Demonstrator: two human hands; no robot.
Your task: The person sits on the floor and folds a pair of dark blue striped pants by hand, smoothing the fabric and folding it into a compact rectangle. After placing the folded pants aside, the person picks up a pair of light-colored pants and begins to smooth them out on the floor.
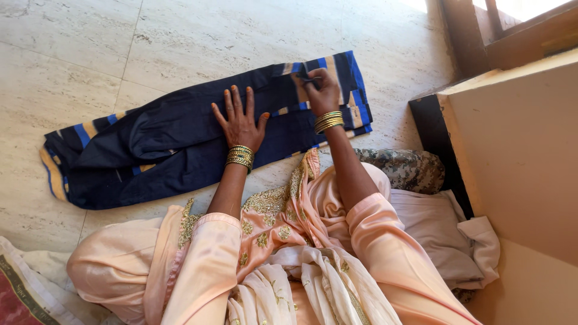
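I press my left hand (pixel 239 123) flat on the cloth (pixel 198 135); my right hand (pixel 322 90) pinches its edge. Its long axis runs left-right under both hands.

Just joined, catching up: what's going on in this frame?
A person sits on a pale stone floor with a dark navy cloth, striped in blue and tan at its ends, laid out long in front of them. The left hand lies flat, fingers spread, on the middle of the cloth. The right hand pinches a fold near the striped end on the right. Both wrists carry gold bangles. A pile of other fabric sits beside the person's right side.
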